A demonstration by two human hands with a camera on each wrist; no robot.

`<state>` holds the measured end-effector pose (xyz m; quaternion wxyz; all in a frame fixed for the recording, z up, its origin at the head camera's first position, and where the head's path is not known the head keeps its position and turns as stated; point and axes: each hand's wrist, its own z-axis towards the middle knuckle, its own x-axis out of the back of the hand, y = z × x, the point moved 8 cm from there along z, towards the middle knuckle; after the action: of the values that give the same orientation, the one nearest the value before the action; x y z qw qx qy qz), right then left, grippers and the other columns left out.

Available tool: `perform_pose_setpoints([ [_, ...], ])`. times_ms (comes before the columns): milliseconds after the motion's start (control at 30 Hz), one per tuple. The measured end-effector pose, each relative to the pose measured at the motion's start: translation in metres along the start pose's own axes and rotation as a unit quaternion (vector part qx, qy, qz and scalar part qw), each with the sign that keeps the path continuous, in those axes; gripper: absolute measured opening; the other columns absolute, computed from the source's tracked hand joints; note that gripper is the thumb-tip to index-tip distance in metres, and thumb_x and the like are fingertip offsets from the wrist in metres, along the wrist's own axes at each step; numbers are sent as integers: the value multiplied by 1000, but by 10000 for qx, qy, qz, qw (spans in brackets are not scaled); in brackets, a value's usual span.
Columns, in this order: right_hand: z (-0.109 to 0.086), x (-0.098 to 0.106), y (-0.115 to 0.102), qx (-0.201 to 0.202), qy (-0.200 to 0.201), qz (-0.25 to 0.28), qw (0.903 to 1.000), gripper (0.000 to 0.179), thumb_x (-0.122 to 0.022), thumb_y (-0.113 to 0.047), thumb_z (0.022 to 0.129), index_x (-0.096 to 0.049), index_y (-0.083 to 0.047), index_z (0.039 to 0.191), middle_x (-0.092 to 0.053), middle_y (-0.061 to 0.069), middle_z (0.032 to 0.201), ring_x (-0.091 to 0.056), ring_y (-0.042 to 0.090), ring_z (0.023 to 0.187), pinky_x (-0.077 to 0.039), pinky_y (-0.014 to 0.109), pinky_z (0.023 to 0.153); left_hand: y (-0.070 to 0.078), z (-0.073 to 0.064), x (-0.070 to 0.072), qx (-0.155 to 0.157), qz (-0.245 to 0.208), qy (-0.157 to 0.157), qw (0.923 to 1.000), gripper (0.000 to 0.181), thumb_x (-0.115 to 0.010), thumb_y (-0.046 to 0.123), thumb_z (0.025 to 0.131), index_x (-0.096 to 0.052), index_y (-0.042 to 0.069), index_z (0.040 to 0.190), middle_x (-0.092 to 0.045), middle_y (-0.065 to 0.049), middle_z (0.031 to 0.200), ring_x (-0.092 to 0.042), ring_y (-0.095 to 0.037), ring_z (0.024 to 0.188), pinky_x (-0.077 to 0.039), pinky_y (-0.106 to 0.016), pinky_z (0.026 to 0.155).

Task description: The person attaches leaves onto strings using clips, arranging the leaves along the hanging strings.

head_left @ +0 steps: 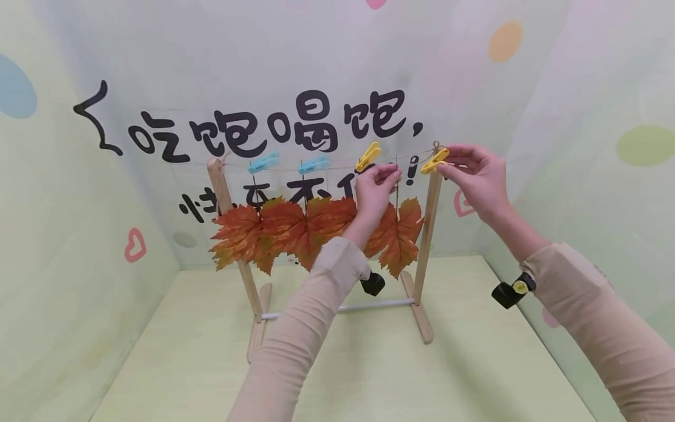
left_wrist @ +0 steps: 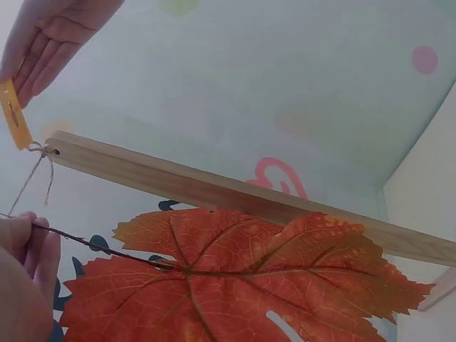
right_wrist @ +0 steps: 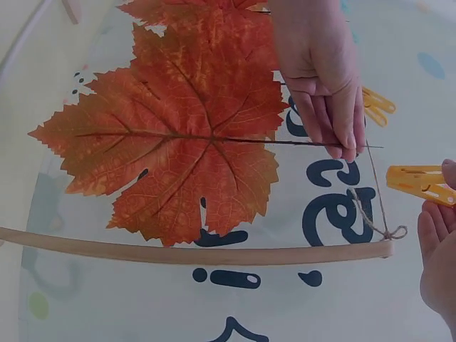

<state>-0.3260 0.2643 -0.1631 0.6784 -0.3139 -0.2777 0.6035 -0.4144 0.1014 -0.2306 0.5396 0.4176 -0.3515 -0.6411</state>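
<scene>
A twine line (right_wrist: 376, 187) runs between two wooden posts. My left hand (head_left: 375, 190) pinches the dark stem of the rightmost orange-red leaf (head_left: 398, 237) just by the twine; the stem tip crosses it. Between thumb and fingers, my right hand (head_left: 477, 176) holds a yellow clothespin (head_left: 435, 160) near the top of the right post (head_left: 429, 234). In the right wrist view this clothespin is apart from the twine. Another yellow clothespin (head_left: 368, 156) sits on the line behind my left hand. Two blue clothespins (head_left: 263, 163) clip other leaves farther left.
The left post (head_left: 220, 187) leans slightly, and both posts stand on wooden feet (head_left: 419, 316) joined by a white rod (head_left: 377, 305). The rack stands on a pale table (head_left: 474, 363). Printed walls with black characters (head_left: 316, 120) enclose the back and sides.
</scene>
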Motion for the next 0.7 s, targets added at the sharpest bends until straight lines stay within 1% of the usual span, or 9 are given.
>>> perform_pose_setpoints([
  [100,4,-2,-1,-71,19,-3,10000,26,-70,6,74,-63,3,99,-68,1,85,-65,9,76,-52,17,66,1,0,-2,-36,-18,103,9999,18,-67,7,80,-68,-2,96,-68,-14,90,-65,-15,76,-54,-24,65],
  [200,9,-4,-2,-126,16,-14,9999,29,-70,4,74,-63,5,102,-68,1,86,-64,9,77,-52,17,68,2,1,-4,-90,-58,221,9997,17,-67,6,80,-68,-3,95,-69,-14,90,-65,-17,77,-54,-23,64],
  [300,14,-6,0,-176,28,-52,9998,31,-70,4,75,-62,7,104,-68,0,86,-64,9,79,-51,16,69,-1,2,-5,-74,-135,257,9996,16,-67,4,81,-67,-3,95,-69,-15,89,-66,-21,79,-53,-23,63],
  [367,17,-7,1,-187,51,-154,9997,31,-70,3,75,-61,9,105,-68,0,86,-64,8,79,-51,16,70,-3,2,-6,-42,-164,256,9995,16,-67,5,81,-68,-3,95,-69,-14,89,-66,-21,80,-53,-23,64],
  [600,26,-7,6,-259,277,-398,9985,28,-69,2,76,-62,8,103,-68,-1,85,-64,8,78,-51,15,71,-4,3,-6,18,-134,282,9995,18,-67,8,81,-68,-2,96,-69,-13,90,-65,-15,76,-54,-23,64],
  [700,29,-6,7,-250,366,-508,9977,27,-69,2,76,-63,8,102,-68,-2,83,-64,8,77,-51,15,71,-4,3,-9,9,20,193,9998,18,-66,9,81,-68,0,96,-69,-11,90,-65,-12,76,-53,-22,66],
])
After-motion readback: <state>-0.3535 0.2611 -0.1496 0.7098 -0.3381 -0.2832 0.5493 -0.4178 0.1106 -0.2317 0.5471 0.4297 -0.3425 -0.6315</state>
